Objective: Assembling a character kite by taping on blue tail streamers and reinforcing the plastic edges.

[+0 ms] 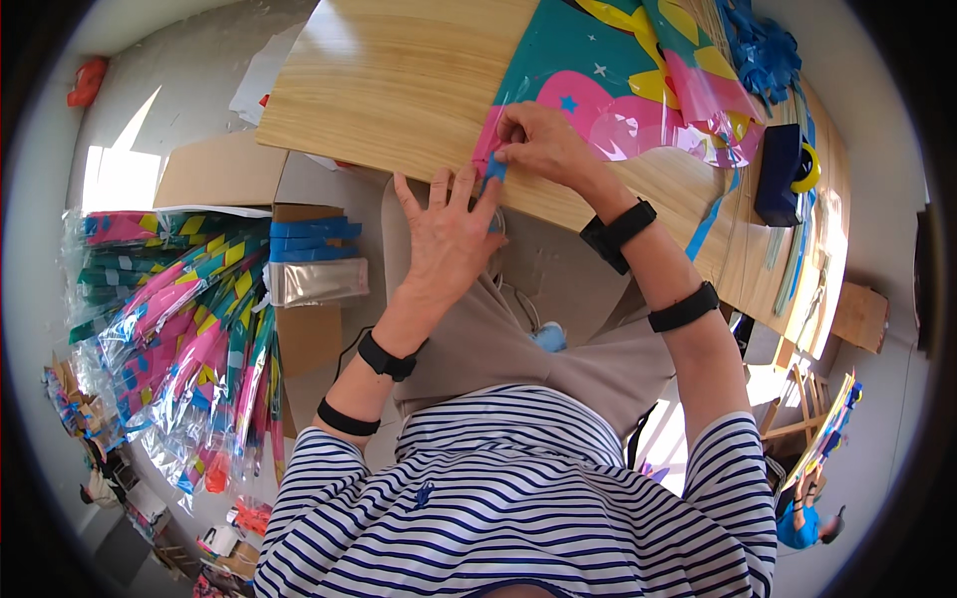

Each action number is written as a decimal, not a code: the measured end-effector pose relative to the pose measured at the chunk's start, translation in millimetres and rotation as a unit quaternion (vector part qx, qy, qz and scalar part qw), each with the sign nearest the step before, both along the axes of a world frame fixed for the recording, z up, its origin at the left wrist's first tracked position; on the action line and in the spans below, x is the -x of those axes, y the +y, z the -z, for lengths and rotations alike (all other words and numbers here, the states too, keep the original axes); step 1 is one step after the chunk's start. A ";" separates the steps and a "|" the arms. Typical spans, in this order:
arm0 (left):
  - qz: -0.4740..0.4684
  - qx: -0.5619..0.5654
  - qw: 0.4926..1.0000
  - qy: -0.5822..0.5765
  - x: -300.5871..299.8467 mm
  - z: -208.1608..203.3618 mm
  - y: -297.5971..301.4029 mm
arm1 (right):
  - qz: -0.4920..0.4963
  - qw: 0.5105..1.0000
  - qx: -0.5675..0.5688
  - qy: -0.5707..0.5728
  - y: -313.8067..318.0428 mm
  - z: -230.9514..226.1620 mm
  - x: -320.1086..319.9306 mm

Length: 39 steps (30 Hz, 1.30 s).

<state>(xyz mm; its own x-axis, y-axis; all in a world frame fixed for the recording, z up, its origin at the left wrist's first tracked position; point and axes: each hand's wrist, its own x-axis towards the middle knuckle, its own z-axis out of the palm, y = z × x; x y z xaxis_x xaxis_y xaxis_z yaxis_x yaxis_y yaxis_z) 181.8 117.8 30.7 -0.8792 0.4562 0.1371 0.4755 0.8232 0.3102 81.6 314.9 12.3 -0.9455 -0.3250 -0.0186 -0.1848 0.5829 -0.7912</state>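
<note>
My right hand [546, 146] pinches a short blue strip [494, 167] at the near edge of the wooden table, over the pink border of a printed sheet. That teal-and-pink sheet [533, 95] has yellow shapes and small stars and lies on the table under my right hand. My left hand [439, 237] is spread beside the strip, palm down at the table edge. Its index fingertip is close to the strip; whether it touches cannot be told. At the sheet's right end, clear film is bunched around a pink and yellow piece [713, 85].
The wooden table [399, 80] extends ahead. At its right are a dark blue tape dispenser [780, 177] with a yellow roll, and blue ribbons [763, 50]. On my left, a cardboard box [219, 171] stands by many film-wrapped colourful pieces [189, 329] and blue bundles [311, 239].
</note>
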 end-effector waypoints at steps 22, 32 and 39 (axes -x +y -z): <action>0.007 0.007 1.000 -0.006 -2.0 -5.0 -3.0 | 0.051 0.993 -0.098 0.051 -14.7 7.5 -2.7; 0.004 -0.022 1.000 -0.002 -2.7 -11.1 -1.3 | 0.079 0.997 -0.027 0.006 -10.2 13.3 2.6; 0.035 -0.022 0.999 0.003 1.4 -1.2 11.2 | 0.088 0.995 0.044 -0.028 -4.4 7.3 2.3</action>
